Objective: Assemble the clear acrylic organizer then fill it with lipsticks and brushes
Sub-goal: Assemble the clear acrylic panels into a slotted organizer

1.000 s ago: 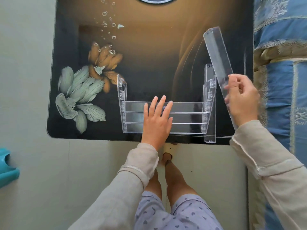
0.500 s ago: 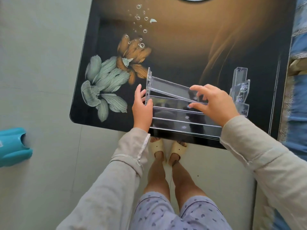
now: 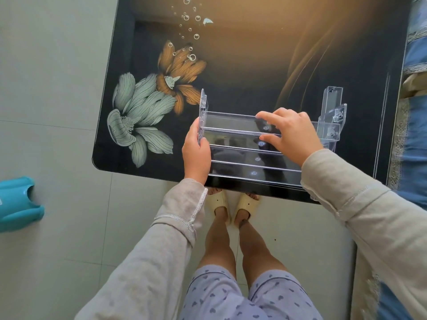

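The clear acrylic organizer (image 3: 242, 158) stands at the near edge of the dark table (image 3: 254, 65), with stepped shelf strips between two upright side panels. My left hand (image 3: 196, 153) grips the left side panel (image 3: 203, 105). My right hand (image 3: 288, 132) pinches the uppermost shelf strip (image 3: 228, 122), which lies level between the panels. The right side panel (image 3: 331, 118) stands beyond my right hand. No lipsticks or brushes are in view.
The table has a flower print (image 3: 147, 107) to the left of the organizer. A blue patterned bed cover (image 3: 416, 88) runs along the right. A teal plastic object (image 3: 18, 204) lies on the tiled floor at left. My feet in slippers (image 3: 231, 204) stand under the table edge.
My right hand brought a loose acrylic strip from the right into the organizer's top position; it was tilted, now level. My left hand moved from the shelves to the left side panel.
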Motion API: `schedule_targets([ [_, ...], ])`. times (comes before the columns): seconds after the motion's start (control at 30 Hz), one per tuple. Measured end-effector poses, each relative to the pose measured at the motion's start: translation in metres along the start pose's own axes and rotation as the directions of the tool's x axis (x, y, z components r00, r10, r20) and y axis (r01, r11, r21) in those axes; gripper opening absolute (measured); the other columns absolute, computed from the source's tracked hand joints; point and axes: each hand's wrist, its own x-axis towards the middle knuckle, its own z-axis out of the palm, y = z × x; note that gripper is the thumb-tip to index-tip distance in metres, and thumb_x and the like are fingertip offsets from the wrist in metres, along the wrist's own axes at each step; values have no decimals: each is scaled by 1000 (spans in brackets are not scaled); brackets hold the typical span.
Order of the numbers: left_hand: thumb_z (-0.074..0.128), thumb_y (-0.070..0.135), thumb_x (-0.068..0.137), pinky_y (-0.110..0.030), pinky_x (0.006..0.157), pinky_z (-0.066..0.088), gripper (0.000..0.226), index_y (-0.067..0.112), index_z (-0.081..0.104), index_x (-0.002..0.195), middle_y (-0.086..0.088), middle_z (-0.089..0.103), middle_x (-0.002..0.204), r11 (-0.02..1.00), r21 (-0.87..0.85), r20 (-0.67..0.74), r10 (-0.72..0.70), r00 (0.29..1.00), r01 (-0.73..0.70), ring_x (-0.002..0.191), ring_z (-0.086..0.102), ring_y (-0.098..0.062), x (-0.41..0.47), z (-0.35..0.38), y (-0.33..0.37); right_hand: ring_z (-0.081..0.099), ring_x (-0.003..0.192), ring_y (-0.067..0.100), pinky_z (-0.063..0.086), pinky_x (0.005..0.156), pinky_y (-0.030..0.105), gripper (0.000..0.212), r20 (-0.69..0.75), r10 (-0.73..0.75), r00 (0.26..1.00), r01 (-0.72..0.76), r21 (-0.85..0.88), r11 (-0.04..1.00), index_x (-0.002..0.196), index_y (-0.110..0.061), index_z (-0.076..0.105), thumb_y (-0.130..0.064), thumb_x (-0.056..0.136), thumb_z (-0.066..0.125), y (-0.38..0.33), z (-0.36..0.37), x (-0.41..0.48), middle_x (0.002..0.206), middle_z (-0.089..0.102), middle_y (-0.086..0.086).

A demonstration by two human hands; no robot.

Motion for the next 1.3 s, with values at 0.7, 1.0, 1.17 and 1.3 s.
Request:
schedule_targets([
  [0.7,38,19,95,-25,74,35,25,4,57,105,-12,64,108,968,248,-163,10,987,31,86,49,-16,35,14,21,54,109,28,36,96,40,44,-24,37,999,-37,-12,999,131,-26,47,-32,88,57,2,7,4,117,61,9],
  [1.0,32,19,96,-32,77,43,24,6,53,97,-18,67,103,973,230,-152,-2,988,37,91,60,-31,38,18,15,50,114,26,35,99,36,51,-57,-29,998,33,62,998,135,-19,44,-29,87,59,9,2,-3,124,57,7],
  [1.17,40,20,94,-34,88,39,31,5,49,119,-17,61,117,950,311,-191,55,980,7,109,54,-33,34,17,16,55,110,24,42,100,35,33,-359,255,898,-63,468,882,121,-7,57,-15,89,56,31,-23,-31,115,62,12],
  [1.3,50,22,83,-46,105,31,51,5,43,131,-15,50,133,831,508,-287,411,865,-226,124,43,-32,14,21,31,57,102,19,47,92,28,28,-343,592,729,-248,674,696,118,-8,56,-13,92,49,67,-43,-42,114,61,12],
])
